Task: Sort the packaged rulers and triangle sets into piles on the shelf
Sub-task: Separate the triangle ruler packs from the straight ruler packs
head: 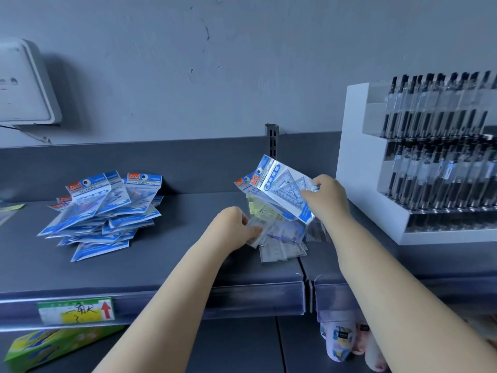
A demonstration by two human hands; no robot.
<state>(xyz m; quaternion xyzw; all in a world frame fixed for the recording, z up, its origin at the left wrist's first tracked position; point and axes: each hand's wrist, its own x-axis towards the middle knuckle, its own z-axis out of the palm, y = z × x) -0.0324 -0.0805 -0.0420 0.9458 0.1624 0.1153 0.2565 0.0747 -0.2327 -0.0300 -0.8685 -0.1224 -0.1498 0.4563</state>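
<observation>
A loose pile of blue-and-white triangle set packs [105,211] lies on the left part of the grey shelf [166,267]. Near the shelf's middle sits a smaller mixed heap of clear ruler packs [279,243]. My left hand [236,227] grips one of the clear packs at the heap's left side. My right hand [326,197] pinches a few blue triangle set packs [277,184] by their lower right edge and holds them tilted above the heap.
A white tiered display full of black pens [430,157] stands at the right end of the shelf. A white box [24,82] hangs on the wall at the left. A price label [76,310] marks the shelf's front edge; boxes and pouches sit below.
</observation>
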